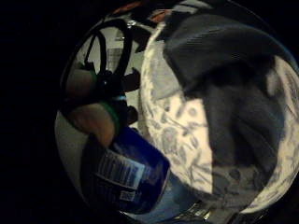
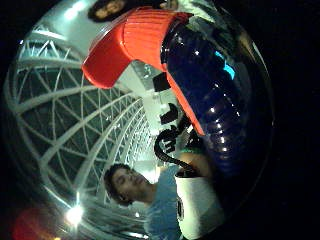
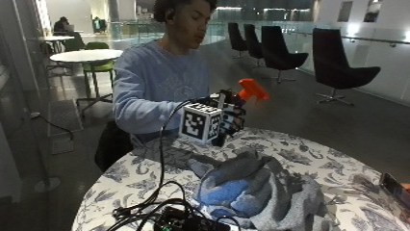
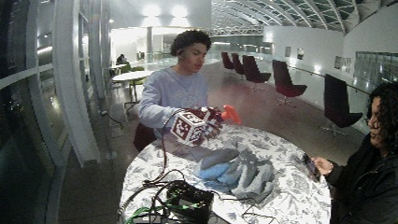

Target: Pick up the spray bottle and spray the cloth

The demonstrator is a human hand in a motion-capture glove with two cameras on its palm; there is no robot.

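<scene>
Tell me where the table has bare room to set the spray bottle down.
Bare tabletop lies beyond the cloth, and more at the near side. Cables and a black box crowd the front edge. The right hand holds the spray bottle.

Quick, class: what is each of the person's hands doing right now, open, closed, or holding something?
Right hand: grips the spray bottle, lifted above the cloth.
Left hand: cannot be told; it does not show clearly in any view.

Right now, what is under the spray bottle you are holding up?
The right hand holds the spray bottle in the air. Below it lie the patterned tablecloth and the crumpled grey cloth. Whatever the cloth covers is hidden.
</scene>
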